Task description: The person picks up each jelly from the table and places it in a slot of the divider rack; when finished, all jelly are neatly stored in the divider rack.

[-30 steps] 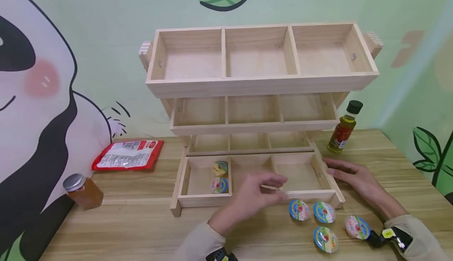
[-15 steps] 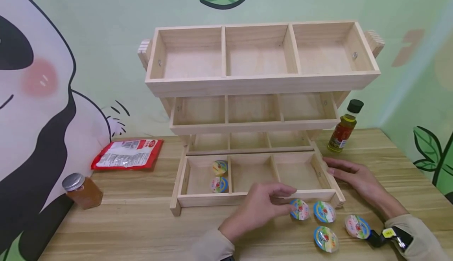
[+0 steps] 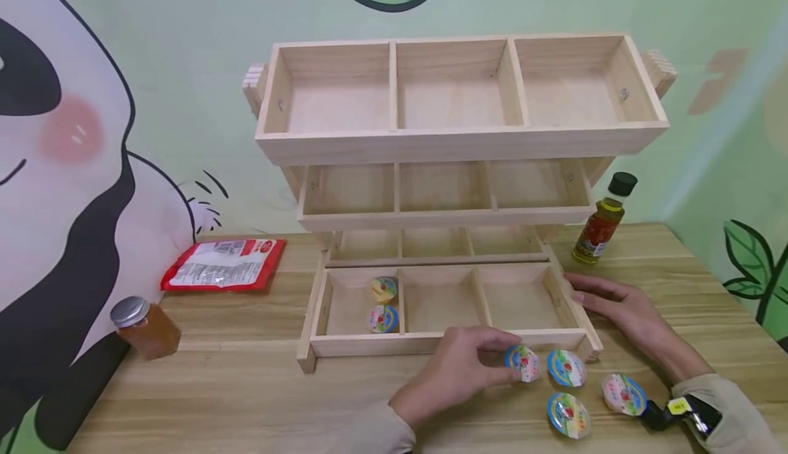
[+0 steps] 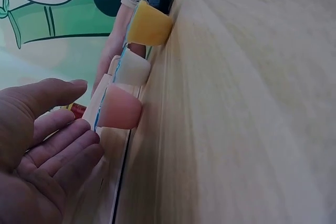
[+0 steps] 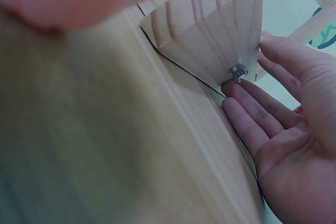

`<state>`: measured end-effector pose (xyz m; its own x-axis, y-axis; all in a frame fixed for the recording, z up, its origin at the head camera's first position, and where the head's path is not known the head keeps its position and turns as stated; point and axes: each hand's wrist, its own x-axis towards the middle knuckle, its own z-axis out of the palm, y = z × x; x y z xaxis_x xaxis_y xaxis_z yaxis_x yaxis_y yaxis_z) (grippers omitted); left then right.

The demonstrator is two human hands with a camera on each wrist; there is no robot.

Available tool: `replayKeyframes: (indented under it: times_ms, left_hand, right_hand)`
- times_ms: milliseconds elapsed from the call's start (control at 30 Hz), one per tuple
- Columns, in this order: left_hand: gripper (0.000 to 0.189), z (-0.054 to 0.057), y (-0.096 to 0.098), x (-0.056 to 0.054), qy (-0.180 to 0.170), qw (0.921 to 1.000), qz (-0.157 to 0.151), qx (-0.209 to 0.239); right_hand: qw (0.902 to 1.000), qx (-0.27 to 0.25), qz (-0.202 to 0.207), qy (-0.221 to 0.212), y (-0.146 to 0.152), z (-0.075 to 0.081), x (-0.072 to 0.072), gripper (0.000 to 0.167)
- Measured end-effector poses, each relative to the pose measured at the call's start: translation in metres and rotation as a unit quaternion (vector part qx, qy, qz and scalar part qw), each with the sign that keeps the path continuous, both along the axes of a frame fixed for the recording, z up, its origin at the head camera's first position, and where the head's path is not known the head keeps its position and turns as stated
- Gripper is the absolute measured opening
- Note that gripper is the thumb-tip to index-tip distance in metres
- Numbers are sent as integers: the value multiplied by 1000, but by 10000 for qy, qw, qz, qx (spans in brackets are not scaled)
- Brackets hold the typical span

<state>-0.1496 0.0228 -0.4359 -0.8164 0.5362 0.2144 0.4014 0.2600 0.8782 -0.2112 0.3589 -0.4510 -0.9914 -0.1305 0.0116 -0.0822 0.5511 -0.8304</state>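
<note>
from far away, i look from left to right. a big panda (image 3: 68, 141) is painted on the wall. near it, a brown jar (image 3: 148, 331) with a silver lid stands on the wood table (image 3: 234, 399). farther back lies a red and white bag (image 3: 223, 264). in the middle stands a wooden rack (image 3: 455, 145) with trays, one above the other. the lowest tray (image 3: 369, 348) has three boxes. its left box holds a yellow-topped cup (image 3: 384, 288) and, nearer me, a blue-edged cup (image 3: 383, 318), both by the divider.

in front of that tray is the left hand (image 3: 460, 372). its thumb and fingers are apart, not gripping. they are right at the pink cup (image 3: 523, 363), but i can't tell if they touch it. this cup stands on the table, lid up. just right of it stand the white cup (image 3: 567, 368) and, nearer, the yellow cup (image 3: 568, 416). farther right is one more cup (image 3: 624, 394).

behind, a bottle (image 3: 598, 228) with a black cap stands beside the rack. the right hand (image 3: 624, 314) has its fingers loosely out at the rack's right side, close to a metal nut (image 5: 239, 70), holding nothing.
</note>
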Motion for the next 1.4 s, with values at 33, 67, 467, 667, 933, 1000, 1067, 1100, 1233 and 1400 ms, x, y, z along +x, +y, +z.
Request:
replayKeyframes:
  times_ms: [33, 67, 467, 667, 933, 1000, 1067, 1100, 1233, 1400]
  left_hand:
    - [36, 0, 0, 0, 21, 10000, -4, -26]
    - [36, -1, 1, 0, 47, 10000, -10, -49]
    - [36, -3, 3, 0, 443, 9987, -16, -232]
    - [37, -6, 5, 0, 561, 9980, -67, -296]
    - [42, -7, 13, 1, 661, 9965, -96, -501]
    - [43, -7, 15, 0, 683, 9963, -80, -522]
    - [43, -8, 16, 0, 705, 9960, -70, -540]
    - [43, -8, 17, 0, 672, 9964, -69, -508]
    - [44, -10, 18, 1, 479, 9980, -57, -405]
    - [47, -11, 19, 2, 459, 9984, -74, -331]
  right_hand:
    - [10000, -6, -9, 3, 0, 0, 0, 55]
    - [10000, -21, -4, -2, 0, 0, 1, 55]
    - [10000, -24, -4, -70, 0, 0, -1, 56]
    - [10000, -4, 21, 1, 1, 0, -1, 54]
    - [9999, -41, -11, -102, 0, 1, -1, 57]
    - [9999, -72, -16, -149, 0, 1, -1, 58]
    - [9998, -137, 7, -158, 0, 0, -1, 59]
    - [9997, -165, 22, -161, 0, 0, -1, 60]
    - [9995, -251, 67, -184, 1, 0, -1, 62]
    - [9996, -200, 54, -193, 1, 0, -1, 62]
